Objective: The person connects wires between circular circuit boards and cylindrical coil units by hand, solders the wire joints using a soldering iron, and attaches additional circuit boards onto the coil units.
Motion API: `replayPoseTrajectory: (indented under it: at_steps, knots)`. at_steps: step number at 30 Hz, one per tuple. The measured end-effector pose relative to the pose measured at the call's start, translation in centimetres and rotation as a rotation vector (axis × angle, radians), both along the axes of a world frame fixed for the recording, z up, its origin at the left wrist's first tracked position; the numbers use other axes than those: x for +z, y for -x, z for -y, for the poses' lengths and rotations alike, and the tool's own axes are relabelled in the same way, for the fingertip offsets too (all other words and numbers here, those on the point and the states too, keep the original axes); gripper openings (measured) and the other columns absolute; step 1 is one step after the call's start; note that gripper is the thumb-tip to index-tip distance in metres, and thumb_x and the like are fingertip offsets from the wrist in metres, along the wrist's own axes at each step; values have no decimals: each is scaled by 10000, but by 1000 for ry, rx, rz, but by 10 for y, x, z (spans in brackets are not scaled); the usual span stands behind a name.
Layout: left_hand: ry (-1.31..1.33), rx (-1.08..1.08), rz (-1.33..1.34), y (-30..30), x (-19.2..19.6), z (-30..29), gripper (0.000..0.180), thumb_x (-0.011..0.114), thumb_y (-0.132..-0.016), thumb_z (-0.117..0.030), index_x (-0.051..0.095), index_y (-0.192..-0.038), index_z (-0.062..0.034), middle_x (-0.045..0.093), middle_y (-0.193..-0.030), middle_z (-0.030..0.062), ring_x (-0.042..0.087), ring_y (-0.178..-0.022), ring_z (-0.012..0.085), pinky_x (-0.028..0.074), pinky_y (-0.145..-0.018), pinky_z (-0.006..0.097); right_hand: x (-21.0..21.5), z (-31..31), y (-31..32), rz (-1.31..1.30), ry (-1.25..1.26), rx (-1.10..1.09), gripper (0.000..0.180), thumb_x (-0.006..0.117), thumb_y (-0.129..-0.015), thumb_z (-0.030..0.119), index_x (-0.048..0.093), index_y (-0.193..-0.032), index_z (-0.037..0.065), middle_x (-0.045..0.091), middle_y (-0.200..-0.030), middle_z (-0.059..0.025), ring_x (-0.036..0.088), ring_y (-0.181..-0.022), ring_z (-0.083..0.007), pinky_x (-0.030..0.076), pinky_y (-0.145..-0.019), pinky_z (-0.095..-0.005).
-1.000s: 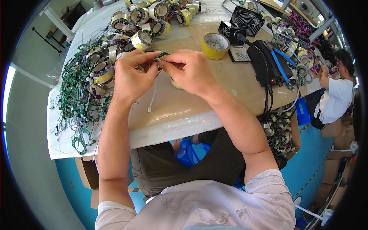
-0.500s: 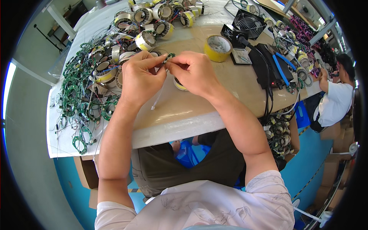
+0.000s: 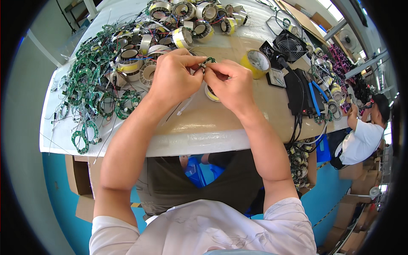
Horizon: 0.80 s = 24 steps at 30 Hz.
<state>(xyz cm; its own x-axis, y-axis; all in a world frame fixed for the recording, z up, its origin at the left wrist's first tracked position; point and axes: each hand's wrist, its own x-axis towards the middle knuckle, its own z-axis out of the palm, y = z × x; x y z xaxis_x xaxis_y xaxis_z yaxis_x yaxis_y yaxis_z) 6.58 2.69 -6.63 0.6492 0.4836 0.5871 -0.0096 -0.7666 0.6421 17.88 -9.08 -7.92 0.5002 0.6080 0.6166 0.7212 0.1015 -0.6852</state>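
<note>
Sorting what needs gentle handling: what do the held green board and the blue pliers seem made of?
Board: likely circuit-board laminate, from its green colour; mostly hidden, so finish unclear. Pliers: handles look plastic or rubber, smooth and even blue; tips probably metal, too small to be sure.

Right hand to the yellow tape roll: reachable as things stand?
Probably yes: the right hand, though busy with a small green part, is close beside the yellow tape roll, nothing visible between them.

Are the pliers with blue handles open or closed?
Open at the handles: the pliers lie with both handles spread in a V. Their jaws are too small to tell.
</note>
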Motion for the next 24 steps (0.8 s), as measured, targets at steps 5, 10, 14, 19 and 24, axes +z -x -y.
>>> replayPoseTrajectory:
  at_steps: [5,10,14,19,24]
  knots:
    - [18,10,1,-1,-1,-1,273,748,-740,-24,782,-1010,-38,643,-712,37,564,-588,83,469,-555,244,2,0,5,-143,-17,6,103,750,-775,82,738,-830,-5,718,-720,-103,700,-618,-150,549,-578,-270]
    - [44,-5,1,-1,0,1,284,755,-740,-18,776,-1023,-27,655,-737,35,568,-598,80,469,-558,238,9,4,6,-219,47,-20,128,757,-784,104,717,-813,-14,728,-713,-94,700,-621,-133,560,-598,-261]
    - [59,-13,-18,-1,-1,1,298,745,-748,0,772,-1043,-29,648,-741,33,562,-605,75,466,-563,234,6,4,3,-237,63,-11,143,756,-773,120,718,-810,-12,730,-724,-103,702,-625,-136,564,-607,-265]
    - [78,-17,-51,-2,0,1,311,734,-757,13,768,-1063,-34,621,-723,18,524,-621,69,439,-574,224,0,2,0,-197,37,1,145,750,-762,119,716,-813,-13,728,-756,-120,712,-643,-158,572,-616,-281]
    - [79,-33,-30,-2,-1,-2,283,724,-751,-4,781,-1025,-45,666,-728,55,579,-593,95,477,-562,254,-2,0,2,-118,-24,4,140,751,-758,119,707,-798,-8,711,-762,-127,710,-639,-192,575,-615,-302]
